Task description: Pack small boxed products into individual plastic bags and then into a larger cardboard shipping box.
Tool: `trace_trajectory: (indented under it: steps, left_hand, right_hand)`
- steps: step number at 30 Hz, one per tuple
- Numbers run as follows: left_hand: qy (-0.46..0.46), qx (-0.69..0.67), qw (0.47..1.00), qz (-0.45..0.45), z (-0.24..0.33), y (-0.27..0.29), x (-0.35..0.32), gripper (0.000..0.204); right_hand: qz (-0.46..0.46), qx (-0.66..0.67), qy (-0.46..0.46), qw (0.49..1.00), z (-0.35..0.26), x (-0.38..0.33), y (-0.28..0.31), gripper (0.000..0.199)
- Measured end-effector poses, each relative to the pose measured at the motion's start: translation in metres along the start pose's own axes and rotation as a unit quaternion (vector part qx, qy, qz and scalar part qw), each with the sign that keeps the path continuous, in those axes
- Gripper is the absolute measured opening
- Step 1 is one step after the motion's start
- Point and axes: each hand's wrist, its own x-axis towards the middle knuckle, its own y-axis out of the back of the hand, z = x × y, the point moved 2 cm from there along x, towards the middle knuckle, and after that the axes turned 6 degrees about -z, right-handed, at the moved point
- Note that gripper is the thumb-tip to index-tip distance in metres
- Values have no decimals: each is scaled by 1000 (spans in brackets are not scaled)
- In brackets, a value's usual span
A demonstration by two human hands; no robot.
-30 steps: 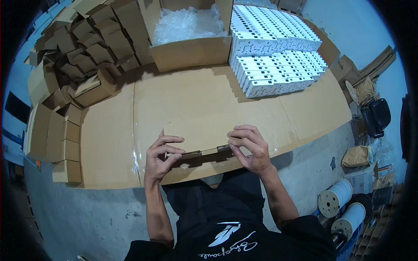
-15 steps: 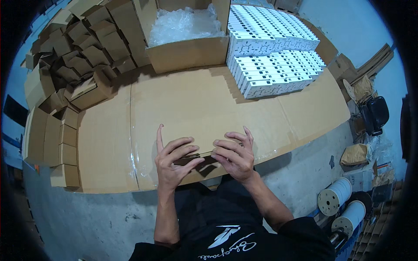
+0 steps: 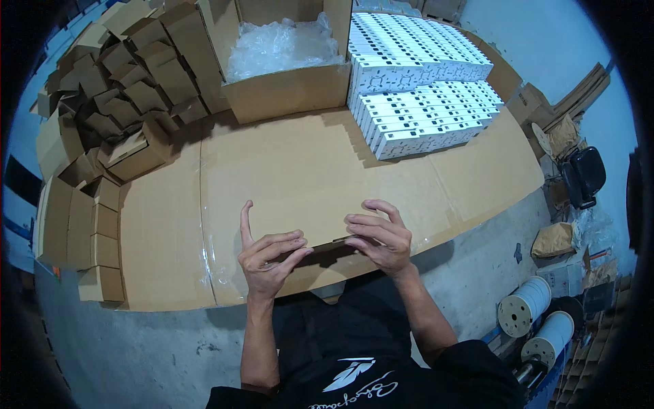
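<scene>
Between my hands, just above the near edge of the table, is a brown cardboard piece (image 3: pixel 332 247) with a thin, darker near edge. Its colour blends with the tabletop, so its full outline is hard to make out. My left hand (image 3: pixel 267 262) pinches one end between thumb and fingers, and its little finger sticks up. At the other end, my right hand (image 3: pixel 383 242) has its fingers bent over the piece, the thumb mostly hidden.
Brown cardboard covers the table (image 3: pixel 272 177). Small brown boxes (image 3: pixel 136 150) are heaped at left. A large carton (image 3: pixel 286 95) holding clear plastic bags stands at the back, beside stacked white boxes (image 3: pixel 422 140). Cable spools (image 3: pixel 524 307) and a black chair (image 3: pixel 582 177) stand at right.
My hands have moved slightly apart, the right one to the right. The cardboard piece has tilted, and the dark gap beside my left fingers no longer shows. The view has shifted a little.
</scene>
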Motion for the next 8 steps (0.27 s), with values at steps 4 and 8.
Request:
trace_trajectory:
  steps: [4,8]
  left_hand:
    - [-25,12,1000,-7,-2,-1,1,16]
    - [-26,16,999,-9,-3,-1,0,15]
  right_hand:
    - [-11,54,23,998,11,-4,-1,22]
    - [8,38,22,999,13,-15,-9,24]
